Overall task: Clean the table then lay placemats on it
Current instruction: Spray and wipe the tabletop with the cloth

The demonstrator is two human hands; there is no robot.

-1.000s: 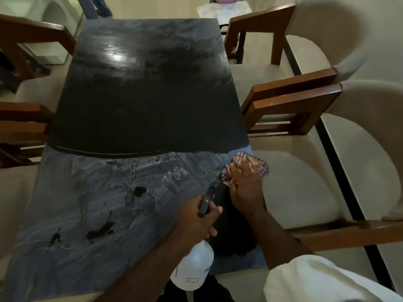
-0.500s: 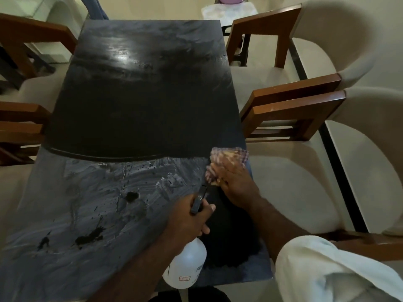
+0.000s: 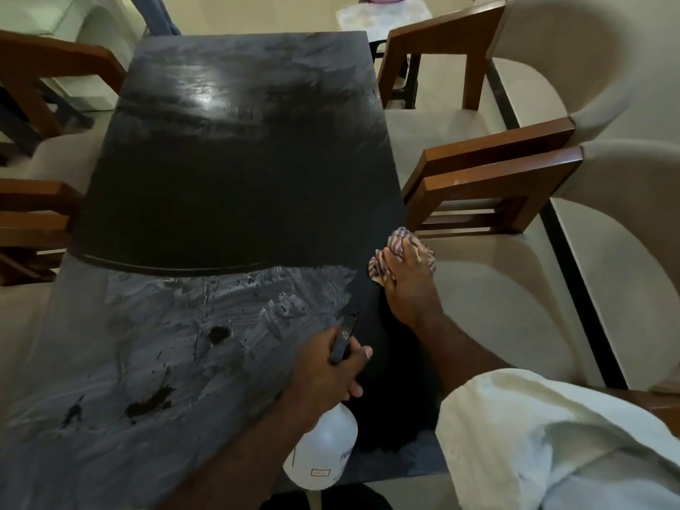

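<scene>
Striped crumpled cloth [image 3: 403, 239] | pressed by flat right hand [image 3: 408, 285] at right edge of black table [image 3: 239, 171] | grey smears [image 3: 165, 318] leftward | white spray bottle [image 3: 323, 454] gripped by left hand [image 3: 323, 373]

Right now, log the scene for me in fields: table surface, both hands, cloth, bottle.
table: dark rectangular top; near half smeared grey with dark blotches, far half dark and glossy
left hand: grips the white plastic spray bottle by its black trigger head, above the near end
right hand: presses flat on the striped crumpled cloth at the right edge
stage: near half not yet wiped clean
</scene>
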